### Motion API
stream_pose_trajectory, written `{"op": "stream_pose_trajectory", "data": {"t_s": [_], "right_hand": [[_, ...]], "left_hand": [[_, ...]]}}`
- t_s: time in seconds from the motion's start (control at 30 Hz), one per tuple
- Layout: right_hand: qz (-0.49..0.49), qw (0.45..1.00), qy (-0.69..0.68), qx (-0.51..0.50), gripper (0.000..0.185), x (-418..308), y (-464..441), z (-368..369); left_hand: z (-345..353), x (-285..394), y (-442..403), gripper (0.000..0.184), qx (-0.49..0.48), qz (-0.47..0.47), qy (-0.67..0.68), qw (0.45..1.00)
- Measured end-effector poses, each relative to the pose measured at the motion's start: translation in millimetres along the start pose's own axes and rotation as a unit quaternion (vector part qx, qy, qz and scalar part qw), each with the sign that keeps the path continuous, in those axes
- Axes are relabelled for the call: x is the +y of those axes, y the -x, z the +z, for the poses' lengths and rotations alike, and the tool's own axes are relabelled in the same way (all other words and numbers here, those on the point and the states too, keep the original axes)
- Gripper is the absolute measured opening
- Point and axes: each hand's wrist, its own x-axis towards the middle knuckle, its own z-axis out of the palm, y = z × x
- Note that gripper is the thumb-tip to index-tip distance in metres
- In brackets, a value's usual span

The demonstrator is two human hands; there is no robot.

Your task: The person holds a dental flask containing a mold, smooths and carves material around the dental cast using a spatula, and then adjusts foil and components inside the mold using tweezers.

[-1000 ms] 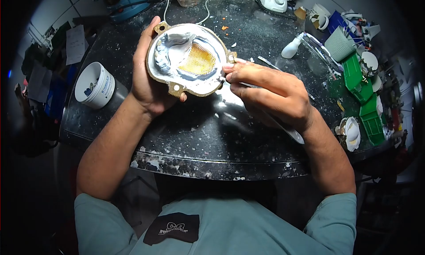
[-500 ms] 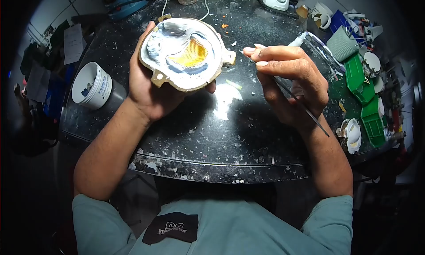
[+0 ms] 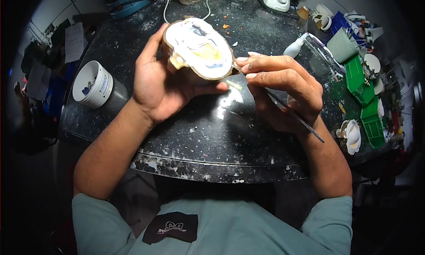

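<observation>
My left hand is wrapped round a dental flask half, a brass-coloured metal ring filled with white plaster, and holds it tilted above the bench. Set in the plaster is a yellow mesh-textured patch with grey smears around it, partly washed out by glare. Pinched in my right hand is a thin dark metal hand tool. Its shaft runs down toward my wrist, while the working end is at the flask's right edge, too small to tell whether it touches.
A white plastic tub with scraps inside stands at left. On the right are a white squeeze bottle, green trays, a textured cup and another plaster-filled piece. Small debris dots the black bench.
The flask half has turned and tilted in my left hand, shifting slightly right. My right hand has moved left and a little down, bringing the tool to the flask's edge.
</observation>
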Motion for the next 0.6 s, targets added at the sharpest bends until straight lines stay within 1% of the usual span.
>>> {"op": "stream_pose_trajectory", "data": {"t_s": [0.03,0.07,0.17,0.2,0.3,0.4,0.5,0.6], "right_hand": [[0.0,1.0,-0.003,0.002,0.018,-0.2,0.0,0.1],[0.0,1.0,-0.005,0.004,0.019,-0.2,-0.6,0.5],[0.019,1.0,-0.015,0.001,0.021,-1.5,0.9,-0.2],[0.028,0.999,-0.02,-0.002,0.022,-2.0,1.4,-0.1],[0.021,1.0,-0.014,-0.01,0.024,-0.4,1.6,0.7],[0.03,0.999,-0.019,-0.012,0.024,-1.0,1.1,0.6],[0.022,0.999,-0.02,-0.027,0.023,-0.2,-0.9,1.7],[0.018,0.999,-0.021,-0.027,0.022,0.1,-0.2,4.7]], "left_hand": [[-1.7,-1.0,-0.4,0.077,-0.01,0.005,-0.015,1.0],[5.9,-1.2,-0.4,0.079,0.017,-0.008,-0.012,1.0],[-6.0,1.0,-0.8,0.079,-0.077,-0.026,0.024,0.996],[0.2,-0.1,-1.3,0.079,-0.026,-0.019,-0.023,0.999],[-2.7,-0.5,-1.8,0.087,-0.027,-0.027,0.015,0.999],[4.9,-1.5,0.0,0.085,0.005,-0.007,-0.009,1.0],[13.7,-3.5,1.7,0.079,0.042,0.041,-0.072,0.996],[15.8,-3.2,2.9,0.082,0.05,0.049,-0.096,0.993]]}}
